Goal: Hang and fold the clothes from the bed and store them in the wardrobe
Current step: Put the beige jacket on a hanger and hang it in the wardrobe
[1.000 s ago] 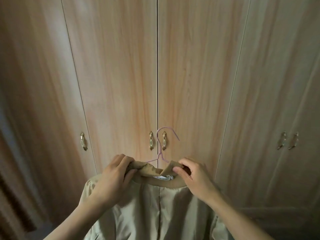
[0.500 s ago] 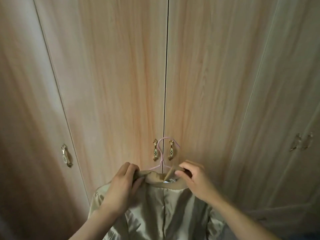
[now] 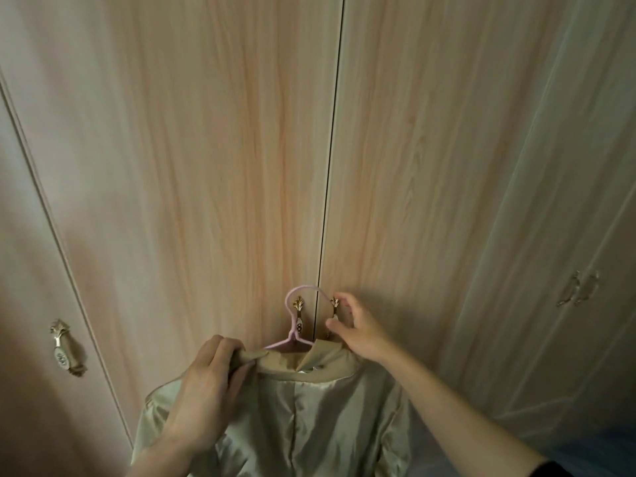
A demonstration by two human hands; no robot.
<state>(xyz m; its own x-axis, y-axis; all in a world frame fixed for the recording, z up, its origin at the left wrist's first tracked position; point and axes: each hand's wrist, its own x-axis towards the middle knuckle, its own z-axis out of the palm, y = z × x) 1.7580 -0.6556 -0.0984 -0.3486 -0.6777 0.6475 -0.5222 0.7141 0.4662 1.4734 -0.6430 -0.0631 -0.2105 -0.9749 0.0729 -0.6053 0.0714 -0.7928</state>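
Observation:
A beige coat (image 3: 309, 425) with a shiny lining hangs on a pink hanger (image 3: 303, 289) in front of the shut wardrobe doors (image 3: 206, 166). My left hand (image 3: 206, 390) grips the coat's collar at its left side and holds it up. My right hand (image 3: 358, 332) is off the coat, with its index finger and thumb curled round the gold handle (image 3: 334, 304) of the right middle door. The hanger's hook loops in front of the left middle door's handle (image 3: 298, 315). The coat's lower part runs out of view.
Another gold handle (image 3: 65, 349) sits on the far-left door. A pair of handles (image 3: 578, 289) is on the doors at the right, in shadow. All wardrobe doors are shut.
My right hand has let go of the collar and risen to the right middle door's handle. I have come closer to the wardrobe, and the left hand alone holds the coat.

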